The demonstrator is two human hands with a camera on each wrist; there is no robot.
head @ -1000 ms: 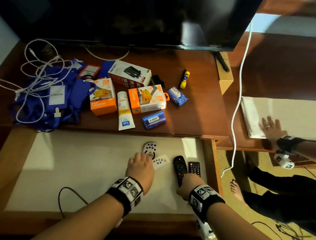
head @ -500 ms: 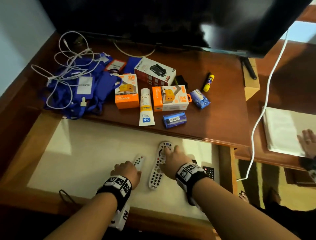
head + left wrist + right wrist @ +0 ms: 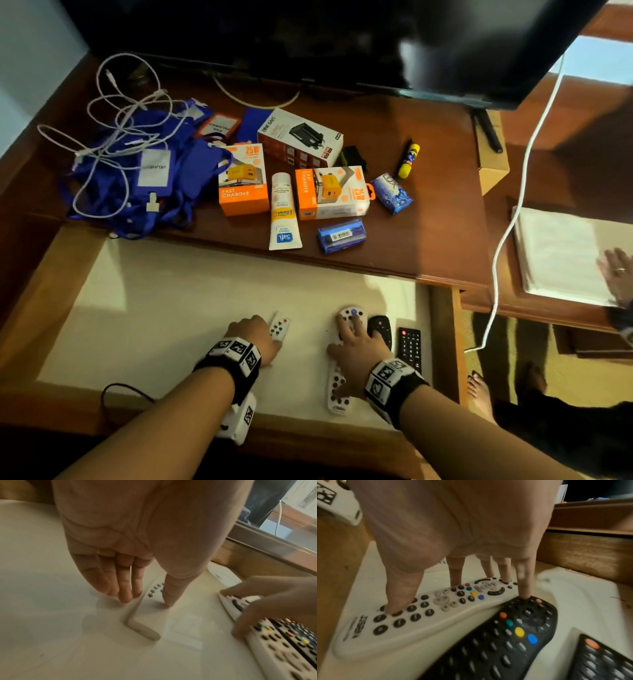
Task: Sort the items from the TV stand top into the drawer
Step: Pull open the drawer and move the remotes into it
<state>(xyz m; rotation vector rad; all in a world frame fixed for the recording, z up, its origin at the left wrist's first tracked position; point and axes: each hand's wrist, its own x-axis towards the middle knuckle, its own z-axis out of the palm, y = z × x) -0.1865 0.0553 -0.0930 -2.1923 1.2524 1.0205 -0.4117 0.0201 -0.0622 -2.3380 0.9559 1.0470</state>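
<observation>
The open drawer has a pale liner. My left hand touches a small white remote; in the left wrist view its thumb presses the remote's top and straight fingers stand by its left edge. My right hand rests spread fingertips on a large white remote, which lies against a black remote; the little finger touches that black remote. A second black remote lies by the drawer's right wall.
On the stand top lie blue lanyards with white cables, two orange charger boxes, a white box, a tube, a blue box, a blue packet and a glue stick. Another person's hand rests at the right.
My left hand went from the large white remote to the small one. My right hand left the black remote, took the large white one and slid it right against the black remote.
</observation>
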